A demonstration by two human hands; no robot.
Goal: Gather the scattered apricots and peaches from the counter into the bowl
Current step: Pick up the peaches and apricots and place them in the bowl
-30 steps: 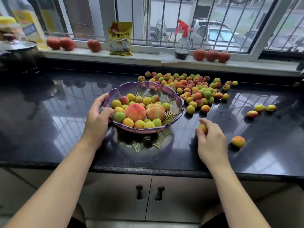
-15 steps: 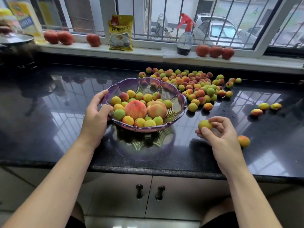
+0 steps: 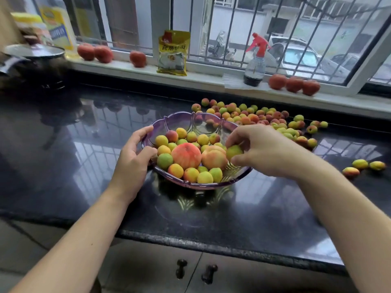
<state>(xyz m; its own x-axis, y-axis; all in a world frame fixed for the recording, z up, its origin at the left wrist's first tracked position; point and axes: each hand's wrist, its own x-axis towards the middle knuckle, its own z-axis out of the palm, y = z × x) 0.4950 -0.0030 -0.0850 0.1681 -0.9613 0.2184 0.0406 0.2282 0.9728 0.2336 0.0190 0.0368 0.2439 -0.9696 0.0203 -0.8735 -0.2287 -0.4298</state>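
While our left hand (image 3: 135, 157) gripped the near-left rim of the purple bowl (image 3: 190, 120), fingers curled over the edge, our right hand (image 3: 262, 151) hung over the bowl's right side with a yellow-green apricot (image 3: 233, 152) pinched between thumb and fingertips. That apricot sat just right of the smaller peach (image 3: 213, 158), touching or nearly touching it (we could not tell which), and above the bare glass on the right of the bowl, so the drop we judged to come next had only to go straight down. Being round, the fruit had no long axis to mind. We counted two peaches in the bowl, the larger peach (image 3: 186, 155) at the middle, and about sixteen apricots around them, some half hidden. The heap of apricots (image 3: 254, 118) lay on the counter (image 3: 63, 166) behind and to the right of the bowl, several dozen at least and too crowded for an exact count; our right hand was plainly the nearer to it. Three stray apricots (image 3: 360, 164) lay well apart at the far right. Six red fruits stood on the windowsill (image 3: 211, 81), three toward each end.
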